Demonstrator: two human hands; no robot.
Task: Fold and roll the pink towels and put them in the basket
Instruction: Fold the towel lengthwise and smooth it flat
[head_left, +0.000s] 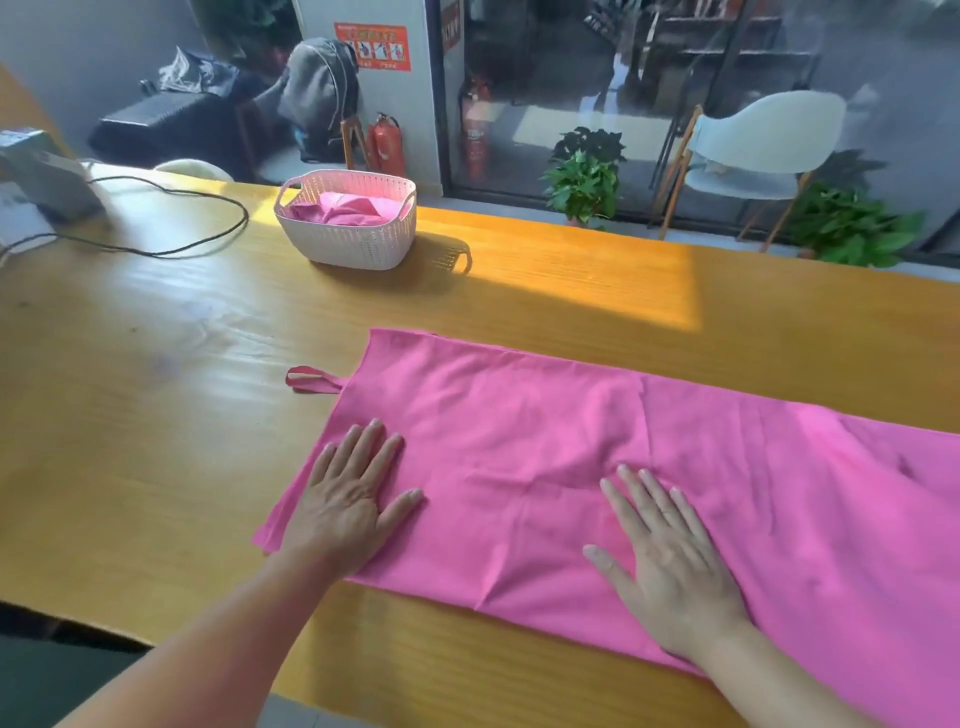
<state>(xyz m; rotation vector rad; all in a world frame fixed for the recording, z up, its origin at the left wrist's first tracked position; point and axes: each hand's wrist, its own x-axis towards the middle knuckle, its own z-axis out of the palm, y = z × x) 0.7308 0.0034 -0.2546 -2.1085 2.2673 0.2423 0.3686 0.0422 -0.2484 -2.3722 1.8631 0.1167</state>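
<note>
I see both hands flat, fingers straight, on pink towel (597, 467) spread over counter (156, 415): L hand (345, 501); R hand (670, 561); basket (347, 218) w/ pink cloth well behind.

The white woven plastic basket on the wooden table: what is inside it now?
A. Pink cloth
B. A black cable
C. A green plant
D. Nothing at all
A: pink cloth lies bunched inside the white woven plastic basket, while the black cable runs over the wooden table to its left.
</note>
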